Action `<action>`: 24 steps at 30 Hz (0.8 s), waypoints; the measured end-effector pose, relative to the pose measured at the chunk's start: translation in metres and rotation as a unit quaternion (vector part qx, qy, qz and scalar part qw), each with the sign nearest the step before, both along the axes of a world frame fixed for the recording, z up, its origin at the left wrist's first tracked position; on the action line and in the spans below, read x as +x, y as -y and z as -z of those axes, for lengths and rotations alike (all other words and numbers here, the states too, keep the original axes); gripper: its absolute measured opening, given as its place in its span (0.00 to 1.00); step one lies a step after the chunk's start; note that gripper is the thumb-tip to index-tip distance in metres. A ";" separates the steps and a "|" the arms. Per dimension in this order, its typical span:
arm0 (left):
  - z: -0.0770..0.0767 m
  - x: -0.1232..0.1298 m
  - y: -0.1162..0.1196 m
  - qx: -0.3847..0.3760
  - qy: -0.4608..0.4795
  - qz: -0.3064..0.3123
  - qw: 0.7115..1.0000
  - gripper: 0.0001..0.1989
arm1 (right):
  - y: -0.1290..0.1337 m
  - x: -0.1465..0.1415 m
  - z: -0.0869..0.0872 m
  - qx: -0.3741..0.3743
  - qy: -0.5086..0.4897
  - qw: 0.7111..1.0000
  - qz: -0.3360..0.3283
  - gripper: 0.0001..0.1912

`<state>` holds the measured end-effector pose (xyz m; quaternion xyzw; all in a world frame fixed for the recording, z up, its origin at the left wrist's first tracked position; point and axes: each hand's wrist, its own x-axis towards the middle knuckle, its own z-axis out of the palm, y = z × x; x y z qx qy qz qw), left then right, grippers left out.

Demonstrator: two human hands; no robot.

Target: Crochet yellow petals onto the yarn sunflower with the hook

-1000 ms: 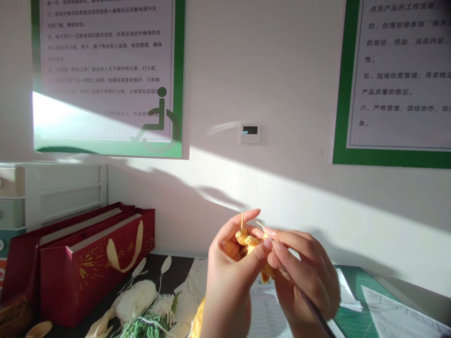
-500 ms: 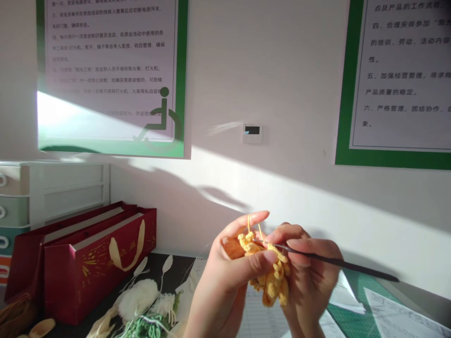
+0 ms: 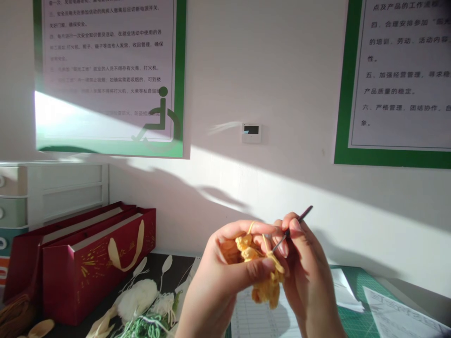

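Above the paper sheet (image 3: pixel 259 319), our left hand (image 3: pixel 223 265) pinches the yellow crochet (image 3: pixel 266 291), our right hand (image 3: pixel 308 263) grips the hook (image 3: pixel 305 213); slack yarn (image 3: pixel 251 227) could let stitches slip off.

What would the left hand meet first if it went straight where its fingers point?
Probably the right hand, which holds the crochet hook, though depth is hard to judge.
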<state>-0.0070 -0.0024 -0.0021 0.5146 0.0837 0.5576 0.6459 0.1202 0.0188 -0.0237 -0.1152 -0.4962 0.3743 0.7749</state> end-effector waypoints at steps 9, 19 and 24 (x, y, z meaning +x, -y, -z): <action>0.004 0.011 -0.005 0.031 0.004 -0.143 0.989 0.16 | -0.010 0.003 0.011 0.068 0.066 0.993 0.074 0.05; 0.007 -0.006 -0.016 0.094 -0.062 -0.055 0.992 0.24 | -0.005 0.011 0.005 0.099 0.031 0.988 0.116 0.05; 0.007 -0.006 -0.017 0.082 -0.052 -0.057 0.994 0.24 | -0.006 0.018 0.008 0.122 0.055 0.982 0.133 0.04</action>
